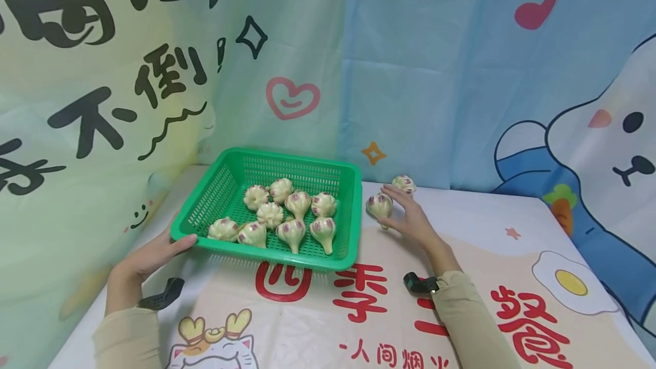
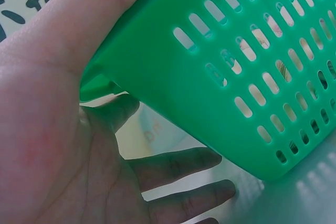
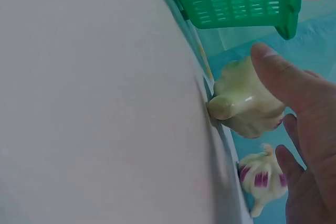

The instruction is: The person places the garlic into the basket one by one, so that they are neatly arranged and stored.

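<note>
A green plastic basket holds several white garlic bulbs with purple marks. At its near left corner my left hand grips the rim, thumb on top and a finger beneath; the other fingers spread beside the basket wall. To the right of the basket, my right hand is around one garlic bulb on the table, with thumb and fingers apart on either side. The right wrist view shows the thumb in front of that bulb. Another garlic bulb lies just behind it.
The table is covered with a printed cloth. A printed curtain hangs along the back and left, close behind the basket and the loose bulbs. Dark wrist devices sit on both forearms.
</note>
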Available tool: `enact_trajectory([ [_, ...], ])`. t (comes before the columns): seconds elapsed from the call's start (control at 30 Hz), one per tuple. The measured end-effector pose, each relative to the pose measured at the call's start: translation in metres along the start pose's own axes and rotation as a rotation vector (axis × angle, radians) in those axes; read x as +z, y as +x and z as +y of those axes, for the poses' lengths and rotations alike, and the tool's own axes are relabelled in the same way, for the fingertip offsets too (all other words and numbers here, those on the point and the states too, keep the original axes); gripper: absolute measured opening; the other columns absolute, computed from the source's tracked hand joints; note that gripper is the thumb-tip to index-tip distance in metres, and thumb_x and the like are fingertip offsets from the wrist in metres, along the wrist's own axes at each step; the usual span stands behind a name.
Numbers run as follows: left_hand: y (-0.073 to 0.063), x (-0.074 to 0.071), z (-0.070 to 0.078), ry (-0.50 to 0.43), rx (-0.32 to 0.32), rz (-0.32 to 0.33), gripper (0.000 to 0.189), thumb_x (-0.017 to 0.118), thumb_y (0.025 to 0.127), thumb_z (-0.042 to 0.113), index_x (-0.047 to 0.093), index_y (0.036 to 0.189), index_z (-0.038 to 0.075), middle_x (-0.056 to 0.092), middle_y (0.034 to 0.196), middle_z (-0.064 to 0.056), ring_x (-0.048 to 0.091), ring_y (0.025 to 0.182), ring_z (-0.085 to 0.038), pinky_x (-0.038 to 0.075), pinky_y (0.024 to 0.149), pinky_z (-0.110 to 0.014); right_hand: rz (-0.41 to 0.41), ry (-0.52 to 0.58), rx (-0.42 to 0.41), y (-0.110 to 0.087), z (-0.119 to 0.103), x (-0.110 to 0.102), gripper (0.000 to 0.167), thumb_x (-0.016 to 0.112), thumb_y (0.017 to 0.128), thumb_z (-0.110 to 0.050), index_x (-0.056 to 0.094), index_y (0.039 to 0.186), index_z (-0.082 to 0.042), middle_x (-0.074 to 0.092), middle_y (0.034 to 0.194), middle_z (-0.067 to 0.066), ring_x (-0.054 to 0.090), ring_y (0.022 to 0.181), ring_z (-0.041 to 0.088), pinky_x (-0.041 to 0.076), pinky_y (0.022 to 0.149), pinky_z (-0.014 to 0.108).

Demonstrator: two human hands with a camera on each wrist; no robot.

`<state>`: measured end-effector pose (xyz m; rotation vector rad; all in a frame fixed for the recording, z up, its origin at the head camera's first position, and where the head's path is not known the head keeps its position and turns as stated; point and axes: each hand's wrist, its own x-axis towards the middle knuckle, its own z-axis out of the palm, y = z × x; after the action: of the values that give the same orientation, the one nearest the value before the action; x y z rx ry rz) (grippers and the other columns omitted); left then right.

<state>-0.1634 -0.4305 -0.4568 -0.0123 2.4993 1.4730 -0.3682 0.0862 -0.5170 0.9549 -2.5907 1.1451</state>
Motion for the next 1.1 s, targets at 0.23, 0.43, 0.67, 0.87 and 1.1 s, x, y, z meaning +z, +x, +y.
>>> enact_trajectory([
  [0.23, -0.0002, 0.0002, -0.0007, -0.002, -0.002, 0.003, 0.084, 0.044, 0.099, 0.034, -0.020, 0.150, 0.017, 0.000, 0.155, -0.026, 0.005, 0.138, -0.043, 0.013, 0.104, -0.070, -0.020, 0.015, 0.026, -0.0012, 0.0077, 0.0020, 0.073, 0.080, 0.076, -0.018, 0.047, 0.139, -0.008, 0.040, 0.148, 0.013, 0.029, 0.139, 0.036, 0.021, 0.110, 0.059],
  [0.43, 0.0012, 0.0008, -0.0027, -0.008, 0.063, 0.017, 0.084, 0.047, 0.098, 0.029, -0.018, 0.151, 0.023, -0.002, 0.157, -0.022, 0.006, 0.139, -0.041, 0.012, 0.104, -0.069, -0.043, -0.003, 0.067, -0.0030, 0.0090, 0.0045, 0.068, 0.078, 0.079, -0.016, 0.047, 0.139, -0.009, 0.042, 0.146, 0.013, 0.028, 0.140, 0.036, 0.023, 0.110, 0.057],
  [0.67, 0.0035, 0.0004, -0.0049, -0.053, 0.153, 0.002, 0.083, 0.048, 0.098, 0.020, -0.015, 0.151, 0.032, -0.012, 0.157, -0.016, -0.002, 0.139, -0.039, 0.016, 0.112, -0.053, -0.050, 0.010, 0.112, -0.0039, 0.0098, 0.0077, 0.068, 0.077, 0.079, -0.012, 0.045, 0.140, -0.012, 0.043, 0.145, 0.013, 0.033, 0.137, 0.034, 0.034, 0.106, 0.052],
  [0.87, 0.0037, -0.0001, -0.0053, -0.009, 0.130, 0.010, 0.081, 0.046, 0.099, 0.021, -0.016, 0.150, 0.034, -0.005, 0.158, -0.016, 0.006, 0.140, -0.036, 0.029, 0.099, -0.017, -0.051, 0.001, 0.132, -0.0044, 0.0085, 0.0087, 0.069, 0.076, 0.080, -0.012, 0.044, 0.141, -0.014, 0.043, 0.143, 0.014, 0.037, 0.134, 0.035, 0.037, 0.104, 0.051],
  [1.1, 0.0025, 0.0012, -0.0014, 0.000, 0.093, 0.007, 0.083, 0.046, 0.099, 0.026, -0.018, 0.151, 0.022, -0.001, 0.157, -0.023, 0.008, 0.138, -0.041, 0.017, 0.105, -0.065, -0.091, -0.022, 0.174, -0.0060, 0.0061, 0.0089, 0.077, 0.078, 0.078, -0.019, 0.039, 0.144, -0.020, 0.036, 0.148, 0.013, 0.032, 0.137, 0.035, 0.033, 0.106, 0.054],
])
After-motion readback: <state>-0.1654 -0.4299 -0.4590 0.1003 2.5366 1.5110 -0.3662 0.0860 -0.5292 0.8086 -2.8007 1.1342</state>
